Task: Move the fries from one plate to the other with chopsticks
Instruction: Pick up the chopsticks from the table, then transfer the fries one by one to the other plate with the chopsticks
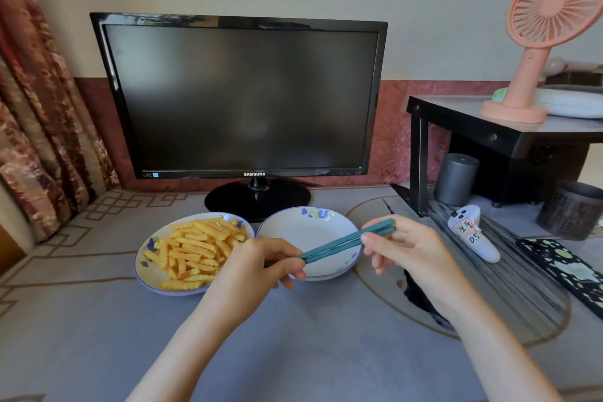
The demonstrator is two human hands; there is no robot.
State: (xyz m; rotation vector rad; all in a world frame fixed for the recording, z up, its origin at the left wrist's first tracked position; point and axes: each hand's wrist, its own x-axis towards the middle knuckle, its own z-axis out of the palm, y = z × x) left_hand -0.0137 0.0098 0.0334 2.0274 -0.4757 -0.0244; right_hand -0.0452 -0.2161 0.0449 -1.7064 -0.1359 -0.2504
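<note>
Holding a pair of teal chopsticks w/ both hands, the person had them slanted above the right plate. Left hand pinched the lower end btw thumb & curled fingers. Right hand gripped the upper end, fingers curled round it. The 2 sticks lay side by side, touching along their length.

Crinkle-cut fries sat piled on the left plate, apart from the sticks. Both plates were white w/ blue flower print, rims nearly touching, on a grey table just in front of a Samsung monitor, screen dark.

At right stood a black riser shelf w/ a pink desk fan on top. Below it were a grey cylinder, a white controller w/ a handwritten label & a black mesh cup. A patterned curtain hung at far left.
</note>
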